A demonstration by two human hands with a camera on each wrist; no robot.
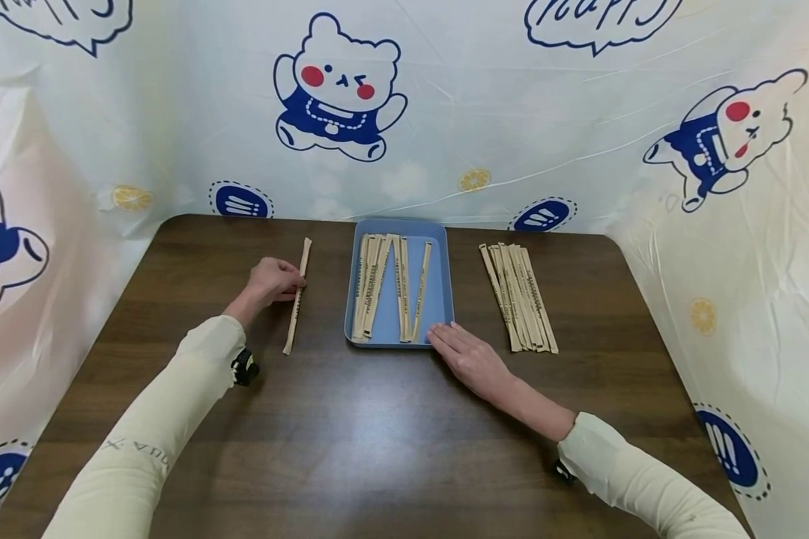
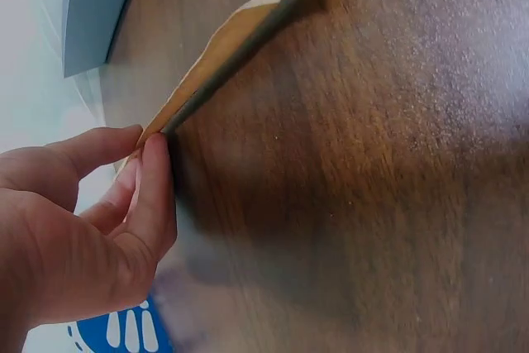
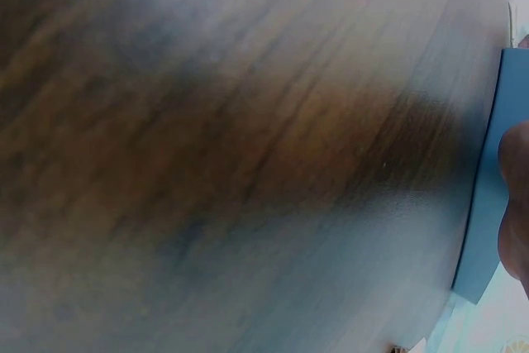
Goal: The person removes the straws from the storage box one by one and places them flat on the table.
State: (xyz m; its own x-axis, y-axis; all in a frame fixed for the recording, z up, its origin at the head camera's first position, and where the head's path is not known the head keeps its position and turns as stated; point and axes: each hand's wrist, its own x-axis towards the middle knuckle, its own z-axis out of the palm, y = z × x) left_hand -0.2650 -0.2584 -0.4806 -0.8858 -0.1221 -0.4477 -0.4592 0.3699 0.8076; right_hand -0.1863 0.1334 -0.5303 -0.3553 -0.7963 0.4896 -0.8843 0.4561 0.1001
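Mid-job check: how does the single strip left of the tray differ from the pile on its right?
The left hand pinches the single strip; no hand touches the pile. The single strip is alone; the pile bunches several strips together. In the head view, the single strip's far end leans right; the pile's far ends lean left. Both show slim tan strips with dark print, outside the blue tray.

This is looking like a screened-off tabletop workspace, the wider room lying hidden: pale sheeting (image 1: 458,112) printed with cartoon bears (image 1: 340,90) is hanging behind the wood-grain table (image 1: 364,464) and along its left and right sides.
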